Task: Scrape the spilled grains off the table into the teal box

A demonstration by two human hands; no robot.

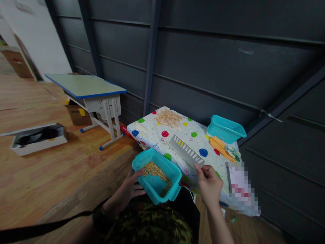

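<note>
My left hand [132, 184] grips the left rim of a turquoise plastic basin [175, 174], its thumb over the edge. Inside the basin lie many pale yellow soybeans [155, 170], heaped toward the far side, with part of the bottom bare. Between the thumb and fingers of my right hand [209, 181] is the near end of a grey slotted plastic strip [186, 150]. The strip extends over the table's near edge, to the right of the basin. Farther back on the tablecloth, a pile of small light-brown grains or beans [169, 118] is spread out.
The polka-dot tablecloth [175, 142] covers a small table against a dark panelled wall [215, 61]. A second turquoise basin [225, 128] stands at its right rear, beside an orange cloth [222, 147]. To the left are a desk [87, 84] and an opened white box [39, 144].
</note>
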